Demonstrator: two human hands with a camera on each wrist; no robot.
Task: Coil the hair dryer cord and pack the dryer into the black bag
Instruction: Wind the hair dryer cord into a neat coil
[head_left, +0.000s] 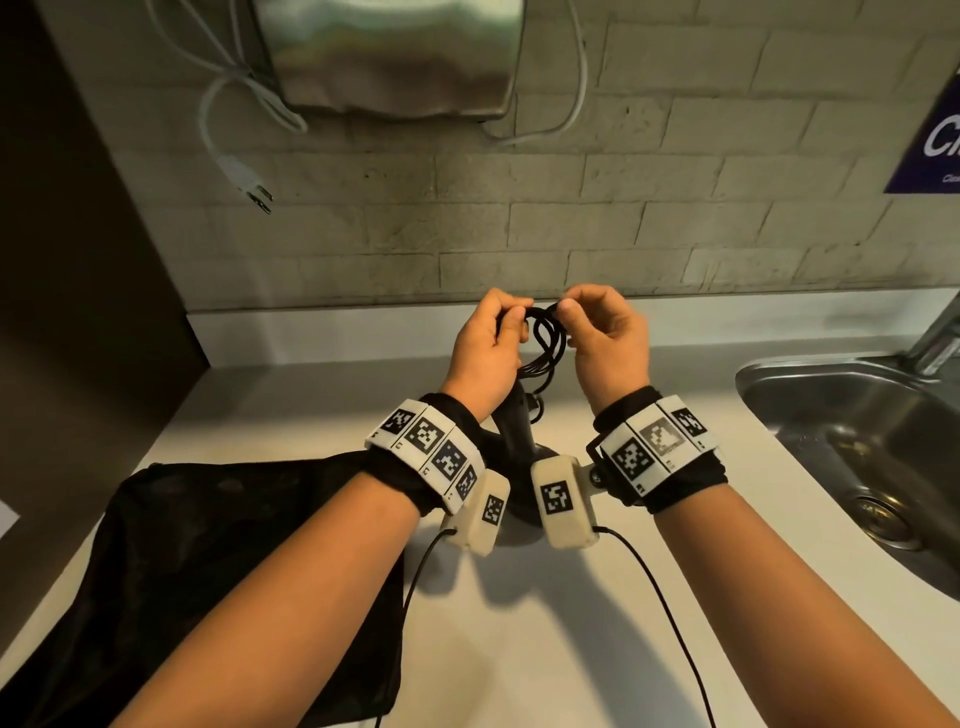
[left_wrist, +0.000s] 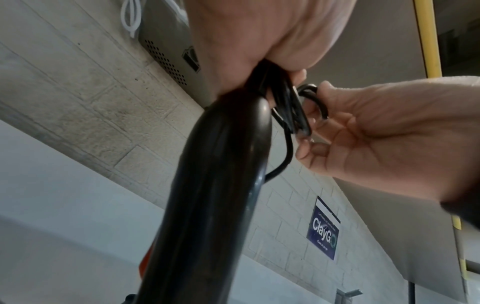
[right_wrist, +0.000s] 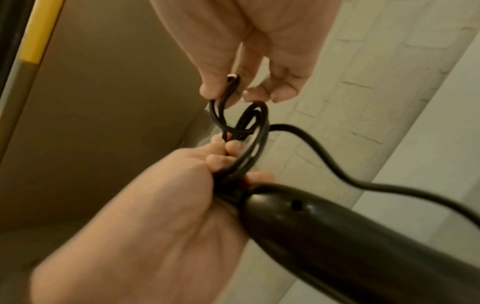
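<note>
I hold both hands up over the white counter (head_left: 545, 639). My left hand (head_left: 511, 319) grips a bundle of black cord (head_left: 545, 332) loops just above the hair dryer's handle (head_left: 511, 415). The dryer hangs below, mostly hidden behind my wrists. My right hand (head_left: 569, 309) pinches a short bend of the cord between thumb and fingertips. From the right wrist, the right hand (right_wrist: 233, 92) holds the cord (right_wrist: 254, 127) above the left hand (right_wrist: 226, 152) and the handle (right_wrist: 337, 236). The black bag (head_left: 208, 571) lies flat on the counter under my left forearm.
A steel sink (head_left: 857, 441) with a faucet (head_left: 935, 332) is set into the counter at the right. On the brick wall hang a metal dispenser (head_left: 389, 52), a white cord with a plug (head_left: 249, 176) and a blue sign (head_left: 935, 140). A dark panel bounds the left side.
</note>
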